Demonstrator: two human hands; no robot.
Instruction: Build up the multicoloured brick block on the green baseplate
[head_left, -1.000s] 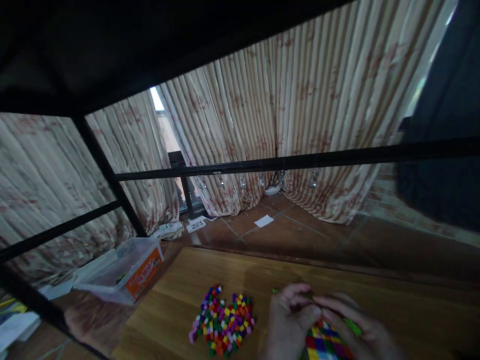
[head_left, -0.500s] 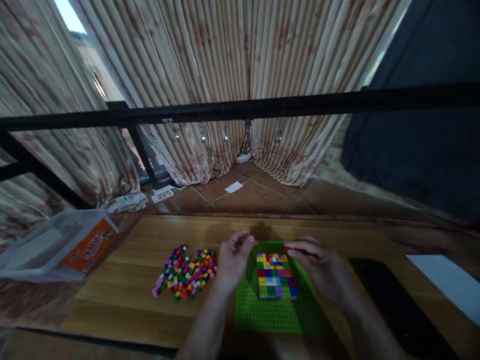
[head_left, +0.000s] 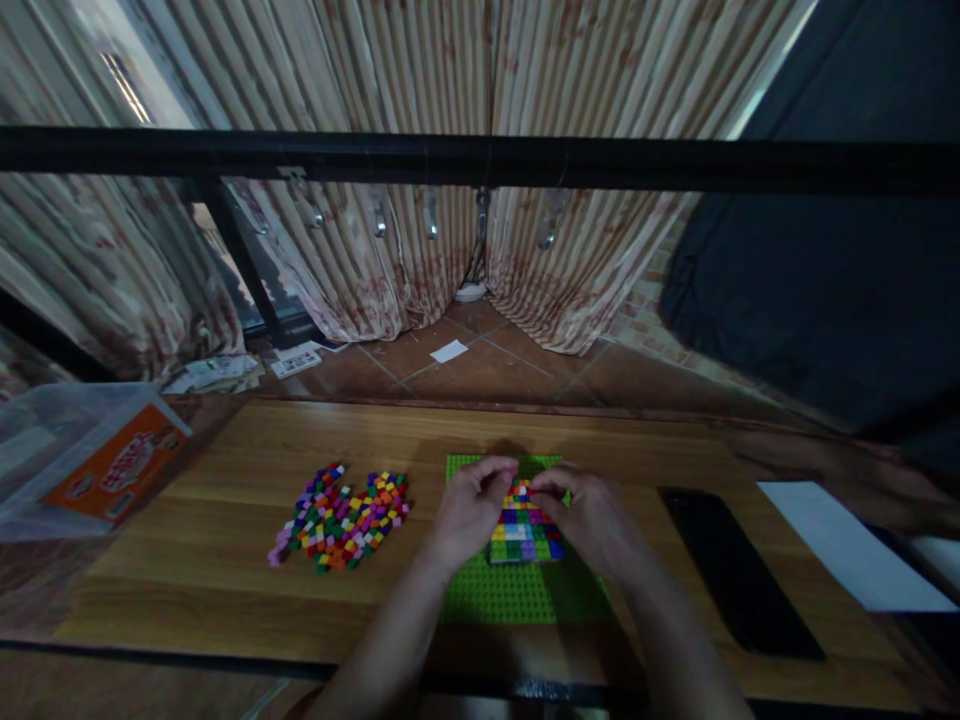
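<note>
A block of colourful toy bricks (head_left: pixel 521 535) is built up on a green studded baseplate (head_left: pixel 495 602). My left hand (head_left: pixel 471 507) is at the block's far left corner, thumb and fingers pinched together; whatever is in them is too small to make out. Over the block's far right part, my right hand (head_left: pixel 589 515) is closed in a pinch on a small red brick (head_left: pixel 533 489), partly hidden by the fingertips. My two hands almost meet above the far rows, which they partly cover. Left of the baseplate lies a loose pile of small mixed-colour bricks (head_left: pixel 341 525).
On the wooden table (head_left: pixel 225 560), a black flat slab (head_left: pixel 739 575) and a white sheet (head_left: pixel 855 545) lie at the right. A clear plastic box (head_left: pixel 45 440) with an orange label stands at the left. A dark rail (head_left: pixel 420 160) crosses before the curtains.
My right hand has moved left and inward with the red brick, from beside the block to over it. My hands are closer together. The camera view has shifted, moving the whole scene up and left.
</note>
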